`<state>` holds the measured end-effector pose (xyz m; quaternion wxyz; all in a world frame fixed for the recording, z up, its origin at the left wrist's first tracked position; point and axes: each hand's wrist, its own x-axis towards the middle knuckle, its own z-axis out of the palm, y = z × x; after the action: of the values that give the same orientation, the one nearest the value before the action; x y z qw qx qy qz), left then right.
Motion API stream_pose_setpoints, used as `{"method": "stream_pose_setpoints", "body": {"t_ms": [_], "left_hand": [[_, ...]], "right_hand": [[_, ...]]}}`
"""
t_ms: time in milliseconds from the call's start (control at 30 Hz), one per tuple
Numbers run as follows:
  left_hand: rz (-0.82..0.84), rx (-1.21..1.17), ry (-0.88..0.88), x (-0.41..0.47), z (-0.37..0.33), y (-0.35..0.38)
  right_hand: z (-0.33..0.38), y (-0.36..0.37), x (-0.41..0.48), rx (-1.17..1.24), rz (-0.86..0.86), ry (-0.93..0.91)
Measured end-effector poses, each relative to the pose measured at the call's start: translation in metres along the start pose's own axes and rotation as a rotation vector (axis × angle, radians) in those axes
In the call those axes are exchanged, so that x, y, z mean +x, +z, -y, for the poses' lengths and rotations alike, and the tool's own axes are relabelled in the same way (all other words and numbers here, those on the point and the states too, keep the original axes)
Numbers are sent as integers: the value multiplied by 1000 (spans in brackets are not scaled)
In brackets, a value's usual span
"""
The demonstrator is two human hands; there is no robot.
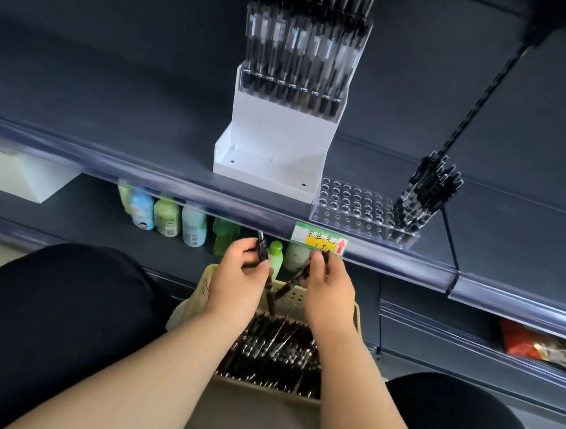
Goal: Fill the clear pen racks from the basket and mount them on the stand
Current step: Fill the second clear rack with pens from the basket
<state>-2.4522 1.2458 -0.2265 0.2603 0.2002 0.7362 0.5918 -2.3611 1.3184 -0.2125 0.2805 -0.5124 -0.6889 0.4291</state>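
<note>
The rack is clear glossy plastic, the stand smooth white plastic, the basket perforated cream plastic, the shelf matt dark.

One black pen is being gripped by the left hand and a second pen by the right hand, two hands in all. One basket is being shown, its loose pens too many to count. Two filled racks are being carried by one white stand, and one clear rack is being kept beside it. About seven bottles and one price label are being displayed below.
</note>
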Motion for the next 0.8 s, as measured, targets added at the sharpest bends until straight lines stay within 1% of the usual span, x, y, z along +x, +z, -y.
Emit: {"method": "stream_pose_setpoints", "body": {"t_ms": [67, 133, 200, 300, 400, 533, 700, 800], "left_hand": [[79, -43, 49, 0, -22, 4], [144, -60, 96, 2, -41, 9], [171, -64, 157, 7, -58, 13], [203, -79, 249, 15, -83, 18], [218, -71, 342, 26, -109, 24], [230, -109, 453, 46, -140, 43], [322, -63, 586, 73, -168, 78], [345, -24, 602, 87, -169, 92]], "right_hand": [[16, -19, 3, -74, -50, -130], [28, -36, 5, -114, -79, -219], [38, -52, 7, -55, -128, -274], [52, -71, 10, 94, -247, -325], [68, -92, 24, 105, -341, -392], [91, -122, 60, 2, -421, -500], [111, -146, 118, -233, -398, -504], [109, -147, 144, -357, -378, -505]]}}
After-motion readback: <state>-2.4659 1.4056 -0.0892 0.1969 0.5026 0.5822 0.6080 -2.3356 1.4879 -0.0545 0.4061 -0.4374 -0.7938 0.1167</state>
